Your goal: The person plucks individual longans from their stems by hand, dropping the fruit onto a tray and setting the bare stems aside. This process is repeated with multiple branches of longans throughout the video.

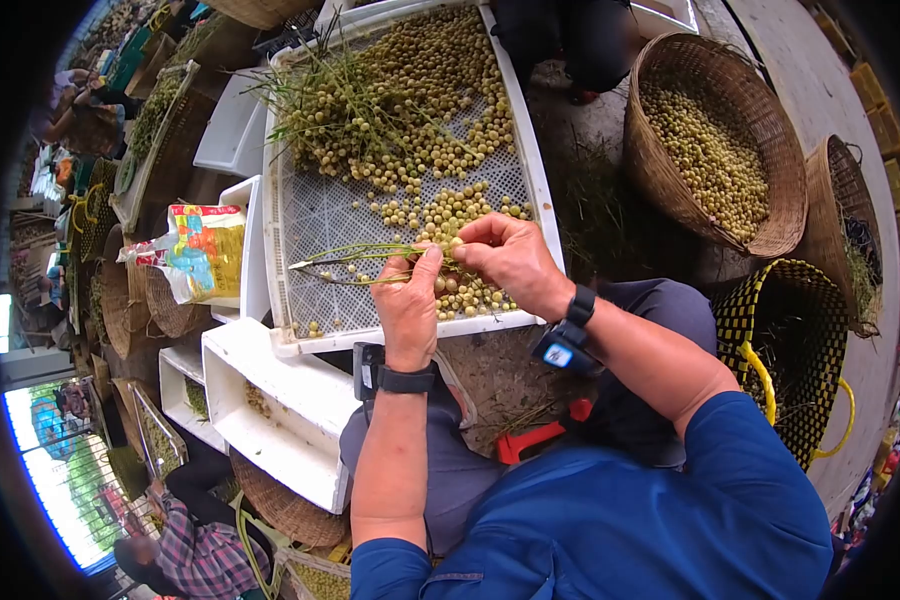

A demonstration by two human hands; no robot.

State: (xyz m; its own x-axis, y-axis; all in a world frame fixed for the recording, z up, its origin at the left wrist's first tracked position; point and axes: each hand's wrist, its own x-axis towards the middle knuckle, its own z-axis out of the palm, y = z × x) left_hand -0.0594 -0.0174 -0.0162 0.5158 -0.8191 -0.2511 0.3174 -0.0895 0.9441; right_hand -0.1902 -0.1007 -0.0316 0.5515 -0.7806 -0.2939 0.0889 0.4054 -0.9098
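My left hand (408,300) is closed around a few thin green fruit stems (355,250), whose cut ends point left over the tray. My right hand (518,265) pinches a small round yellow-green fruit (457,243) at the fruiting end of the stems, close to my left fingertips. Both hands are above the white perforated tray (315,225). Loose round fruits (470,208) lie on its mesh under and beyond my hands. At the far side sits a heap of fruit still on leafy green stems (360,115).
Right of the tray stands a wicker basket (785,205) of loose fruit, with a black-and-yellow woven basket (820,350) nearer me. White foam boxes (270,415) and a printed bag (205,250) are left. Another person (200,545) sits at lower left; a red object (530,440) lies below.
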